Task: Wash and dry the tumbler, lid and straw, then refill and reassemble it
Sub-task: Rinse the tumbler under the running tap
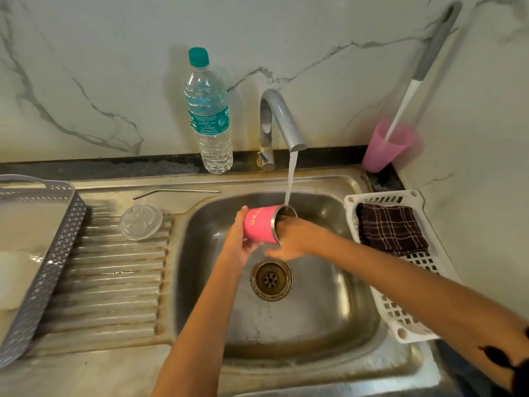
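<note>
The pink tumbler (259, 224) lies on its side over the sink basin (315, 310), its steel mouth turned right under the running tap (282, 118). My left hand (239, 242) grips its base end from below. My right hand (292, 239) has its fingers inside the tumbler's mouth and its thumb under the rim. The clear lid (140, 222) lies flat on the ribbed drainboard (108, 282). Behind it, on the sink's back ledge, rests the bent metal straw (177, 191).
A water bottle (209, 116) with a green cap stands behind the sink. A pink cup (385, 147) holding a long brush (420, 67) sits in the right corner. A white basket (400, 319) holds a checked cloth (392, 227). A grey basket (43, 253) stands at the left.
</note>
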The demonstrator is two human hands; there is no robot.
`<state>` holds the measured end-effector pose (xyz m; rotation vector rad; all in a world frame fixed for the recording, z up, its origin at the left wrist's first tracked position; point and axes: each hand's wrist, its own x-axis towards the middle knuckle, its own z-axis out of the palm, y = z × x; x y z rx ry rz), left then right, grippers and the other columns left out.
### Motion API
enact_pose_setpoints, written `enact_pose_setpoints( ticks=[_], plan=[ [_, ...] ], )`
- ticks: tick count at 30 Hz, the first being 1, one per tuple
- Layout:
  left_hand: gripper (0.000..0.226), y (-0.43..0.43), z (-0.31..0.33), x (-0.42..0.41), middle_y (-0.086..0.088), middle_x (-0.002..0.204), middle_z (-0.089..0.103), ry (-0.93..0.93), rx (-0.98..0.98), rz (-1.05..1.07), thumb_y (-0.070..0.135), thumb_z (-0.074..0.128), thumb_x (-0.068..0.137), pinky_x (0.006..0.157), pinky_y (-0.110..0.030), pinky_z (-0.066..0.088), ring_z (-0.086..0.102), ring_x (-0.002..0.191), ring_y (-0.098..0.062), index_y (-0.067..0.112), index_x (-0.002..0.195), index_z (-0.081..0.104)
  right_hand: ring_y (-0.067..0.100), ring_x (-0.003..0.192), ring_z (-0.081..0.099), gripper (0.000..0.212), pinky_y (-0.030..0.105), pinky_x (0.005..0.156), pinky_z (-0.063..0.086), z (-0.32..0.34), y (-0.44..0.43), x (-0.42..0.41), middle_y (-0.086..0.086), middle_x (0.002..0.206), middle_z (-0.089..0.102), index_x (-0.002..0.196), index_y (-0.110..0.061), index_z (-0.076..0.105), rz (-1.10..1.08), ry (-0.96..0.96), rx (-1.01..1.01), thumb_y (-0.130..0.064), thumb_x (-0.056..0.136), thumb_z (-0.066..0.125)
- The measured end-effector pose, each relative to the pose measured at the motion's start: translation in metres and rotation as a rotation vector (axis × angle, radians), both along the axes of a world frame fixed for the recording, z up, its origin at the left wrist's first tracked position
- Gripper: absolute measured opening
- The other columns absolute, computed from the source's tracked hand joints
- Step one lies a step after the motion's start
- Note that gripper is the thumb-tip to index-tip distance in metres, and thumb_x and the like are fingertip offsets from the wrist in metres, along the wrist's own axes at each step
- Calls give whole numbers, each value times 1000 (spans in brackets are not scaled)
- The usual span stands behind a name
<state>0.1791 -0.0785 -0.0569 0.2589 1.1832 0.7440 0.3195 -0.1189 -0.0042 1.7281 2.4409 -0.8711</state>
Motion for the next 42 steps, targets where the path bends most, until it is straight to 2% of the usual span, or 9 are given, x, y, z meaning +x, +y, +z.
enact_pose_setpoints(
  ticks=[4, 7, 9, 16, 22, 28, 32, 37, 42],
  plan=[
    [51, 4, 5, 3, -11, 108, 68, -28, 17, -19, 42, 74, 83, 56, -32, 59, 69, 92, -22, 11, 121, 60, 24, 100, 62, 46, 39, 91, 50, -13, 1, -7, 11, 110, 66, 117, -10, 61, -321, 288, 153, -46, 89, 56],
    [43, 2, 1, 10, -14, 112, 66, -68, 52, -29, 40, 75, 82, 82, -47, 59, 68, 102, -29, 13, 113, 60, 27, 96, 63, 36, 37, 80, 54, 6, 11, -20, 14, 113, 63, 104, -20, 59, -1119, 955, -403, -47, 82, 66],
    [49, -1, -1, 14, -17, 118, 66, -115, 73, -24, 42, 76, 81, 89, -52, 55, 67, 106, -32, 13, 117, 60, 27, 94, 61, 31, 37, 78, 52, 8, 18, -16, 12, 109, 60, 99, -23, 55, -1232, 1189, -500, -44, 80, 69],
    [45, 5, -3, 2, -15, 108, 64, 6, -88, -20, 37, 80, 77, 62, -44, 60, 67, 95, -28, 12, 108, 58, 17, 91, 53, 30, 22, 74, 44, 25, 2, 0, -1, 97, 54, 113, -14, 52, -211, 157, -529, -32, 89, 53],
    [40, 4, -8, 3, -16, 104, 64, -61, -94, 26, 37, 76, 82, 90, -54, 54, 67, 97, -32, 11, 105, 56, 33, 114, 55, 40, 38, 105, 43, 41, 25, 9, 21, 115, 58, 131, 6, 49, -550, 326, -674, -11, 96, 43],
    [31, -3, 6, 15, -9, 99, 67, 17, 24, -86, 39, 71, 85, 72, -43, 59, 68, 90, -22, 18, 104, 59, 26, 132, 38, 34, 26, 109, 23, 36, 17, -8, 13, 138, 45, 136, 0, 37, -508, 58, -615, -10, 104, 33],
    [50, -2, 3, 16, -10, 106, 71, -58, 45, 4, 44, 69, 85, 76, -44, 60, 71, 95, -23, 13, 123, 59, 19, 76, 51, 13, 30, 77, 45, 27, 35, -11, 6, 78, 49, 95, -4, 57, -518, 204, -432, -14, 99, 49],
    [56, 6, 12, 15, -14, 112, 70, -75, -2, 53, 46, 70, 84, 64, -41, 61, 70, 97, -28, 10, 126, 58, 24, 87, 57, 36, 29, 69, 45, 33, 33, -26, 17, 109, 56, 133, 7, 45, -604, 263, -167, -5, 101, 36],
    [49, 16, 11, 4, -18, 112, 62, -88, -122, 75, 42, 67, 86, 60, -45, 61, 64, 100, -31, 8, 119, 56, 16, 81, 62, 24, 28, 74, 49, 38, 22, 1, 7, 88, 64, 94, -6, 64, -419, 291, -57, -20, 99, 46]
  ],
)
